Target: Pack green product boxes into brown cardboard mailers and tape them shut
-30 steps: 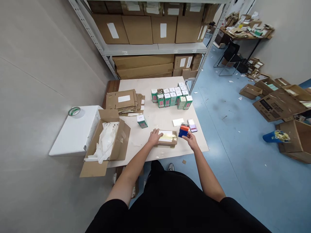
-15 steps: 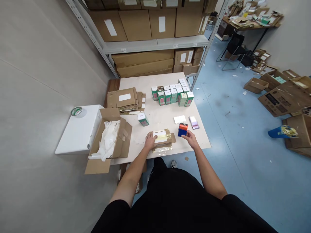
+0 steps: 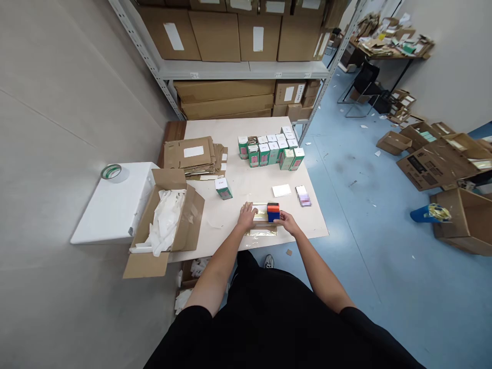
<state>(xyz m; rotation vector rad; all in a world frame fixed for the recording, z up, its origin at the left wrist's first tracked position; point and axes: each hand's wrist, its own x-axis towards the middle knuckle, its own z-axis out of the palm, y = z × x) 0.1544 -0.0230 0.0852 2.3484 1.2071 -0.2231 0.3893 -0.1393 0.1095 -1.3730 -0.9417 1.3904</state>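
In front of me on the table lies a small cardboard box [image 3: 260, 222] with a white label and shiny tape over it. My left hand [image 3: 247, 214] grips its left end, thumb over the label. My right hand [image 3: 287, 221] is closed on a blue-and-orange tape dispenser [image 3: 273, 213], which sits over the box's right part and hides it. A strip of clear tape [image 3: 263, 232] shines along the near edge. Beyond the box are a white card [image 3: 281, 190] and a small purple-and-white item [image 3: 303, 197], partly blurred.
Several green-and-white boxes [image 3: 272, 151] stand at the back right, and one green-and-white box [image 3: 223, 188] stands alone. Flattened cartons [image 3: 189, 154] are stacked at the left. An open carton [image 3: 192, 220] holds white plastic. A tape roll [image 3: 111, 171] lies on a white surface. Shelving [image 3: 246, 69] rises behind.
My right hand has carried the tape dispenser left onto the box's right part. My left hand stays on the box's left end. The view has shifted slightly.
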